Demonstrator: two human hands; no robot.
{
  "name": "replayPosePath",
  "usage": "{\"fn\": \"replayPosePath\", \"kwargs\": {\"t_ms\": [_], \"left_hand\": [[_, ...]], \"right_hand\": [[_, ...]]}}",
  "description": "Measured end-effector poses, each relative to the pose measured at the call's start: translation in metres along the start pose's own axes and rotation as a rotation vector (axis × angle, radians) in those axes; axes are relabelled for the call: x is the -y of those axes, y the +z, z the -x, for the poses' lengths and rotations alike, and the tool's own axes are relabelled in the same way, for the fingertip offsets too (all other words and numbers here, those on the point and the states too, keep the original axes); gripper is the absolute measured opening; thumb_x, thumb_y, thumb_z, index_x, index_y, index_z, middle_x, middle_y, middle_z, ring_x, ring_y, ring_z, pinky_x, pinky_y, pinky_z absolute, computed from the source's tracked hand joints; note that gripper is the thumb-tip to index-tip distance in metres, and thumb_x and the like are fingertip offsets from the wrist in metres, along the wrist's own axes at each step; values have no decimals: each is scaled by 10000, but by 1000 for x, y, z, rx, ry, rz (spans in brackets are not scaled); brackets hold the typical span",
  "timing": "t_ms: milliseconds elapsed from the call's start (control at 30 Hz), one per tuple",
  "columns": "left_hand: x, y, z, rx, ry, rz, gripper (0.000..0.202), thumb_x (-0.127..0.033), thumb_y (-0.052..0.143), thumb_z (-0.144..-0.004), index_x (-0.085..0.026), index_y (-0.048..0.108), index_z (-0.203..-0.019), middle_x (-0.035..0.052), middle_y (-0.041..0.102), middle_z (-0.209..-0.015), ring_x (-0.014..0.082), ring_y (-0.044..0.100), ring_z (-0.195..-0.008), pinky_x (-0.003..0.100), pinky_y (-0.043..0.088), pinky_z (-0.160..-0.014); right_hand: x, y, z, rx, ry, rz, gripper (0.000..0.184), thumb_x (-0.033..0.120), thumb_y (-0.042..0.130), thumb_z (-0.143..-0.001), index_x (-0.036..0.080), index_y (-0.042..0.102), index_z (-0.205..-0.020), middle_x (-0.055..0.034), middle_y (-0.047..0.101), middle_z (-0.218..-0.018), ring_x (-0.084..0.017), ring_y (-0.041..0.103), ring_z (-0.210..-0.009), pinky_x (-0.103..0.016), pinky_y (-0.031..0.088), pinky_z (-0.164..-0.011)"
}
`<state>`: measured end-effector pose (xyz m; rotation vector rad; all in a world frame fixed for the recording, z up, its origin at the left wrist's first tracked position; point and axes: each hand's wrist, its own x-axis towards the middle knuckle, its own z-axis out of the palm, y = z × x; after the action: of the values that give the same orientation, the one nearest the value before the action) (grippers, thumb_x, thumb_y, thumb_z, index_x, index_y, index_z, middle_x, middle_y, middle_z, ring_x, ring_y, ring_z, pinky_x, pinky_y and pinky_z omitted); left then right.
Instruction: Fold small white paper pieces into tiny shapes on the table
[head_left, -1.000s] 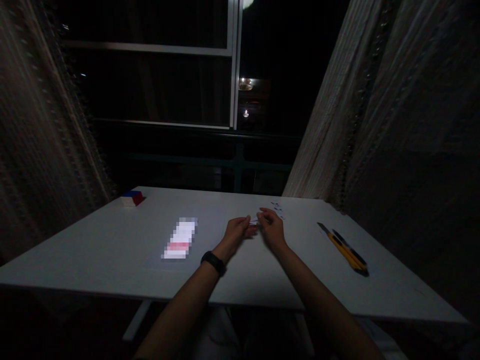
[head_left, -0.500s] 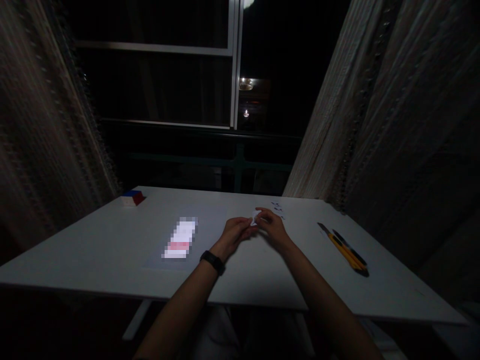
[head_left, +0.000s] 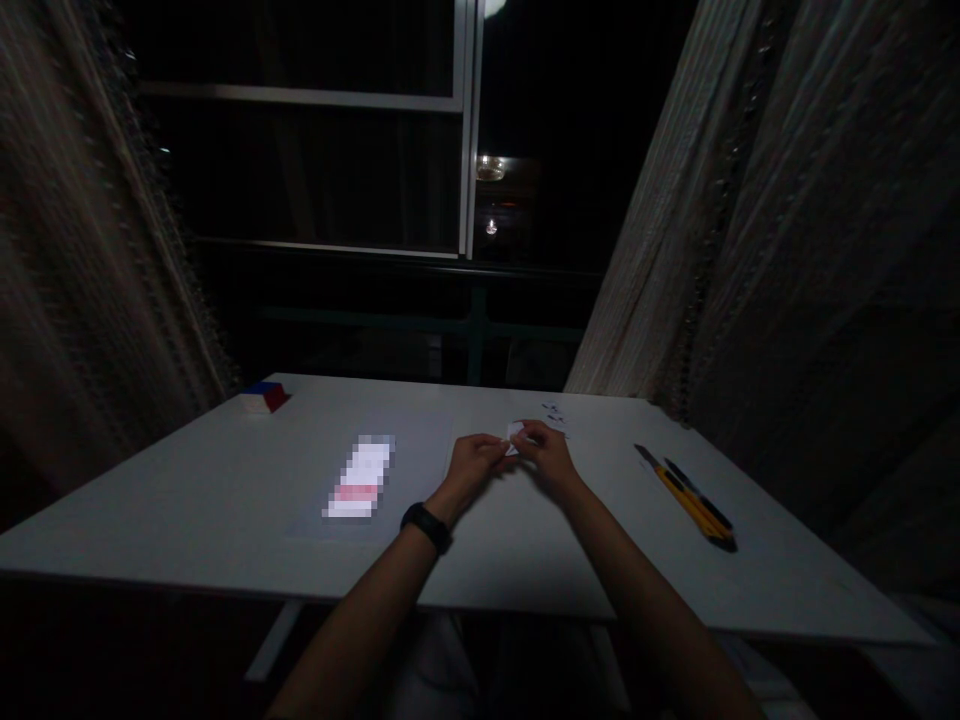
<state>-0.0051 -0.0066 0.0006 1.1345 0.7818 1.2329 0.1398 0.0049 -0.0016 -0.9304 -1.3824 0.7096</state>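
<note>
Between my two hands is a small white piece of paper [head_left: 514, 431], pinched at its edges above the table. My left hand [head_left: 475, 465], with a black band on the wrist, is closed on its left side. My right hand [head_left: 549, 457] is closed on its right side, fingers bent over it. The fingers hide much of the paper, and the light is dim. Just beyond my right hand lie several small white pieces with dark marks [head_left: 554, 412].
On the white table [head_left: 225, 510], a glowing, pixelated phone-like screen [head_left: 360, 475] lies on a pale sheet [head_left: 307, 525] at left. A colored cube [head_left: 264, 397] sits at the far left corner. A yellow utility knife [head_left: 694, 505] and a dark pen-like tool [head_left: 697, 492] lie at right.
My right hand's fingers have drawn in lower over the paper, and the left fingers have shifted slightly along it. The things on the table have stayed in place.
</note>
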Motion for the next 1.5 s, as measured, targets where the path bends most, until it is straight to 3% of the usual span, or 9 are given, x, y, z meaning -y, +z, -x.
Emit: {"fn": "replayPosePath", "kwargs": {"t_ms": [233,433,700,967,1100,1167,1333,1500], "left_hand": [[0,-2,1,54,-85,57,294,-289,773,-584,-86,616,-729,119,687,-694,180,658,-623,230,480,-540],[0,-3,0,65,-128,42,276,-233,788,-562,-90,596,-698,129,687,-695,196,668,-638,211,464,-506],[-2,-1,2,80,-106,49,283,-279,785,-553,-84,614,-667,120,681,-695,173,652,-630,230,471,-565],[0,-1,-1,22,-69,-70,275,-233,810,-483,-97,582,-555,71,624,-538,120,560,-466,230,396,-466],[1,-2,-2,7,-83,-40,252,-201,796,-493,-102,580,-576,65,623,-544,130,581,-494,223,396,-474],[0,-3,-1,3,-88,-14,240,-182,786,-494,-107,577,-586,62,628,-559,146,604,-530,226,413,-494],[-5,-2,3,-1,-101,-3,206,-141,754,-498,-112,575,-595,79,649,-590,173,628,-573,234,425,-513],[-3,-4,2,7,-95,13,202,-131,744,-496,-116,563,-583,75,645,-573,182,637,-584,242,438,-533]], "right_hand": [[3,-4,1,28,-71,37,218,401,688,-628,193,623,-614,-88,606,-1007,-222,581,-898,-349,487,-746],[3,-8,-2,80,-51,42,237,409,706,-607,183,635,-621,-102,600,-1055,-228,583,-938,-355,468,-791],[5,-2,0,65,100,-86,298,420,734,-554,168,601,-642,-74,663,-916,-193,635,-700,-309,487,-629],[9,0,3,57,66,-27,259,385,722,-574,166,592,-617,-90,644,-1026,-168,623,-689,-282,472,-612],[12,1,4,34,47,-35,272,382,736,-566,169,598,-664,-93,600,-1120,-145,617,-660,-284,484,-616],[13,2,4,12,47,-35,305,411,739,-561,178,601,-700,-77,623,-1051,-147,616,-649,-283,492,-606],[13,4,5,46,89,-5,332,514,669,-631,200,583,-698,13,600,-611,-150,579,-520,-263,479,-491],[15,9,7,27,99,31,344,526,650,-647,194,561,-668,26,558,-501,-136,536,-426,-240,430,-410]]}}
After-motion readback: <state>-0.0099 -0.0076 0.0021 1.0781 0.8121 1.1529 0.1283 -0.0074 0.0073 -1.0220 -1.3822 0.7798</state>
